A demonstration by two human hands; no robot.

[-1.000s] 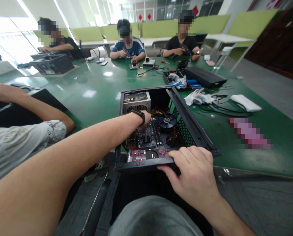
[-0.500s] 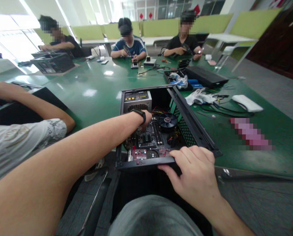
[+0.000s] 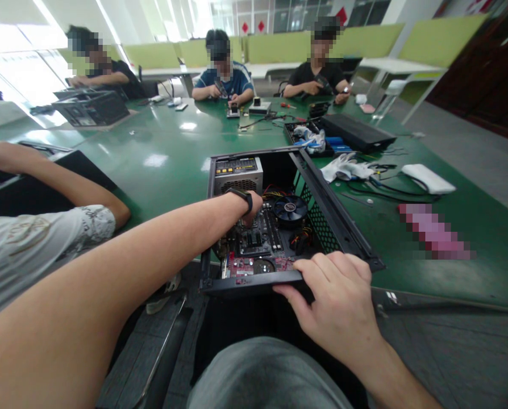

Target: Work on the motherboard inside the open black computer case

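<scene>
An open black computer case [image 3: 337,207] lies at the table's near edge. My left hand [image 3: 254,207], with a dark band on the wrist, reaches down inside it, over the motherboard [image 3: 260,238] and near the silver power supply [image 3: 239,173]; its fingers are mostly hidden. To the right of that hand is a round black fan [image 3: 290,209]. A red circuit board [image 3: 248,266] sits along the near side of the case. My right hand [image 3: 333,301] is closed around the near rim, thumb below and fingers on top.
White gloves [image 3: 348,167], cables and a white pouch [image 3: 428,179] lie to the right on the green table [image 3: 152,136]. Behind them stands a black tray [image 3: 288,133] of tools. A co-worker's arm [image 3: 66,179] rests by another case at the left. Several people work across the table.
My hands and the case show no clear movement. At the far left, the co-worker's hand has shifted slightly, and a red-orange item by it has gone out of view.
</scene>
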